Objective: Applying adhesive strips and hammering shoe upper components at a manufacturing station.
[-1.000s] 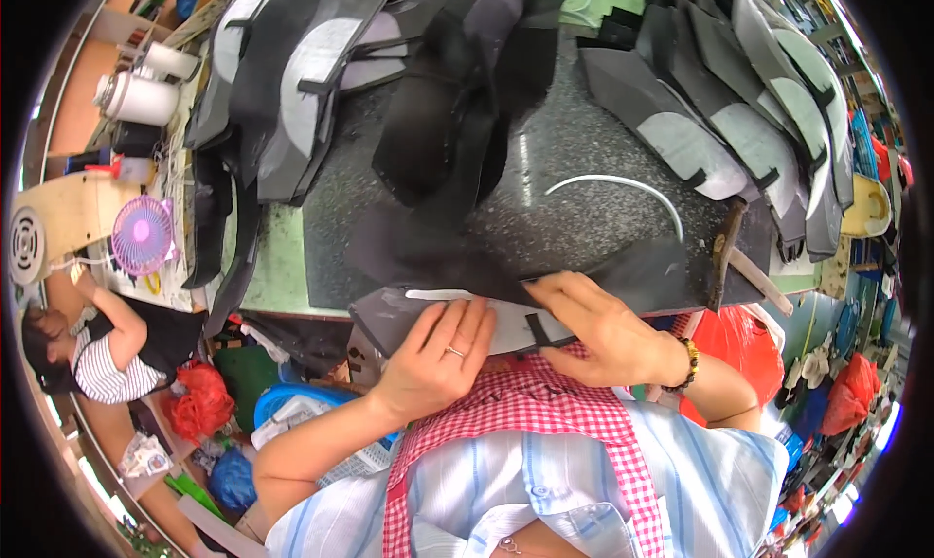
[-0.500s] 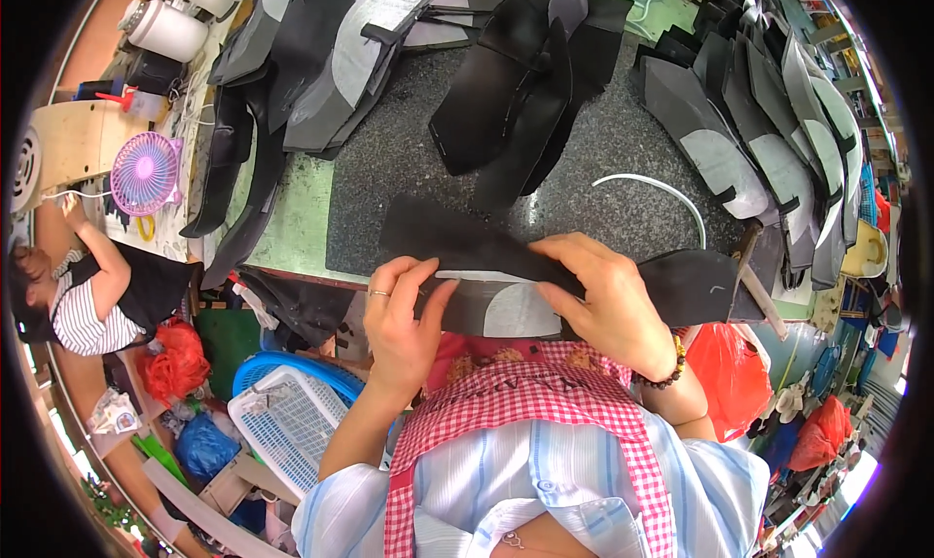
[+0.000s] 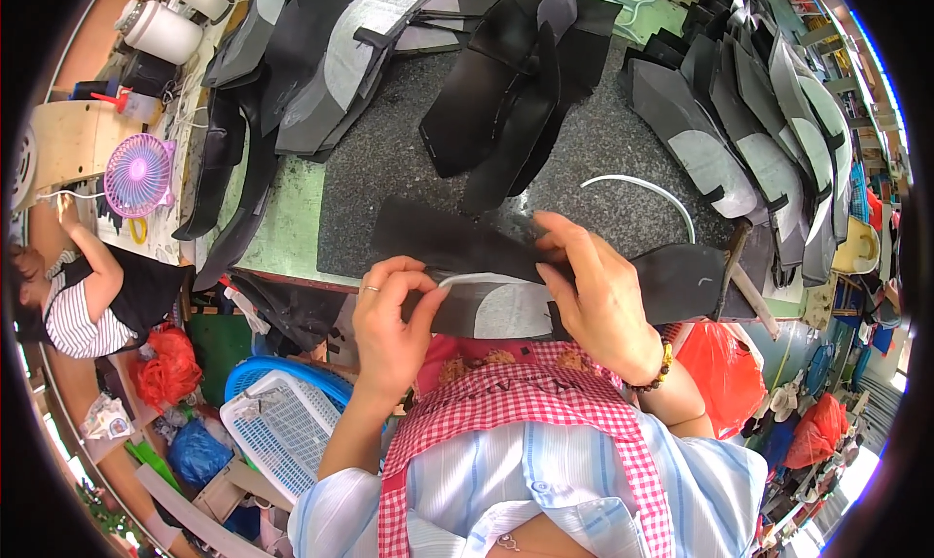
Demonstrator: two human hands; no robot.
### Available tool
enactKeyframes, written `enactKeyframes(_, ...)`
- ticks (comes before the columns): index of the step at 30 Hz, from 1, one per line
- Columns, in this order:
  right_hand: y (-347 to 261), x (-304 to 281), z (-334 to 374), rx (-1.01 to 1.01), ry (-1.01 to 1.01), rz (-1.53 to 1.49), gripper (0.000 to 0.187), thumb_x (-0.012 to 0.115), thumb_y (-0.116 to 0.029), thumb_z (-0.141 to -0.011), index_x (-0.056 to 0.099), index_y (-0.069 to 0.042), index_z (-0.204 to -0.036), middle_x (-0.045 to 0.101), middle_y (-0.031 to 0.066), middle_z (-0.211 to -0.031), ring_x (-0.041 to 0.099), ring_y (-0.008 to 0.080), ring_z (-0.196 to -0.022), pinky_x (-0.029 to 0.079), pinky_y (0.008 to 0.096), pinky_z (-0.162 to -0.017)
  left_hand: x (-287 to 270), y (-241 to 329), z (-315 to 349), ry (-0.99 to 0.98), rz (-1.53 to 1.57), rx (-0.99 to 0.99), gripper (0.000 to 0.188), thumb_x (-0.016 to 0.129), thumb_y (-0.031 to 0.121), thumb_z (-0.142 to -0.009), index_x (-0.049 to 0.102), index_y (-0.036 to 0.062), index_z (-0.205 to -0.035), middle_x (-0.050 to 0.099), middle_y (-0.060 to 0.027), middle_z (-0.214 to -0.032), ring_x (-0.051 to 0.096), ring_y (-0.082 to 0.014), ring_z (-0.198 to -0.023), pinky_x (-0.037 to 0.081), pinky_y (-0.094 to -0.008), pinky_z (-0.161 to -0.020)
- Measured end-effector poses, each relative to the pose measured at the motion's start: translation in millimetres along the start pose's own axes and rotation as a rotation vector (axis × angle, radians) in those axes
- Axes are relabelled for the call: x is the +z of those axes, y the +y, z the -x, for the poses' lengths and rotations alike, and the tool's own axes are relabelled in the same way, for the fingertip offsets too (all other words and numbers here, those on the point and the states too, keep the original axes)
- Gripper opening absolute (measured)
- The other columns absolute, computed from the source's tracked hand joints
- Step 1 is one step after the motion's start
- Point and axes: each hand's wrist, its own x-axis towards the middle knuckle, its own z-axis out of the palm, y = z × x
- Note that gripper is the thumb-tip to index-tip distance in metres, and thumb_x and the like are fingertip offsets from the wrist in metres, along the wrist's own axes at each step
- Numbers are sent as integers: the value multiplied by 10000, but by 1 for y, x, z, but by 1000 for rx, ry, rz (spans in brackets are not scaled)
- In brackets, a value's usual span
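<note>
Across the table's front edge lies a black leather-like piece, its upper flap folded back. Below the flap shows a dark part with a pale grey rounded patch. A thin white cord runs along the fold. My left hand pinches the cord's left end between thumb and fingers. My right hand rests over the right part of the piece, thumb and forefinger spread apart, with the thumb tip at the flap. The piece's rounded right end reaches past my right hand.
Under the work lies a dark speckled stone slab, with a second white cord on it. Black cut pieces are piled at left, centre and right. A wooden-handled hammer lies right. Another person sits left beside a fan.
My right hand's fingers have let go of the flap and spread apart. The flap has dropped back slightly, showing more of the cord. My left hand still pinches near the cord's left end.
</note>
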Motion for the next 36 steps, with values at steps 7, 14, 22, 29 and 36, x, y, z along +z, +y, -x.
enactKeyframes(7, 9, -1, -3, -16, 11, 19, 466, 644, 47, -799, 536, -51, -1242, 635, 155, -1002, 640, 345, -832, 522, 411, -713, -37, 0, -10, -461, 488, 32, 133, 764, -5, -760, 660, 33, -833, 716, -51, -769, 699, -220, -754, 530, -309, -763)
enactKeyframes(14, -1, -8, 6, -381, -105, 305, 362, 661, -37, -705, 671, -82, -1064, 557, 123, -1272, 541, 330, -1133, 461, 463, -947, -27, 1, -21, -282, 148, -152, 109, 743, 24, -809, 640, 1, -840, 710, -86, -767, 717, -169, -722, 525, -277, -639)
enactKeyframes(22, 1, -6, 10, -418, -204, 462, 311, 607, -151, -772, 669, -44, -1057, 549, 115, -1290, 509, 297, -1176, 408, 466, -997, -21, 14, -31, -280, 22, -229, 94, 738, 29, -806, 655, -9, -826, 702, -72, -736, 700, -148, -697, 539, -269, -659)
enactKeyframes(29, -2, -5, 8, -390, -214, 444, 333, 598, -141, -782, 668, -53, -1096, 530, 121, -1313, 499, 308, -1186, 399, 470, -1009, -12, 12, -30, -232, -59, -127, 118, 727, 55, -817, 622, 2, -826, 684, -105, -722, 692, -234, -638, 531, -326, -587)
enactKeyframes(36, -4, -2, 7, -318, -268, 456, 434, 618, -89, -740, 650, -91, -1173, 493, 135, -1368, 466, 331, -1233, 384, 479, -1041, 4, 12, -10, -38, -348, 236, 217, 783, 139, -779, 649, 24, -905, 668, -103, -934, 660, -251, -807, 522, -371, -711)
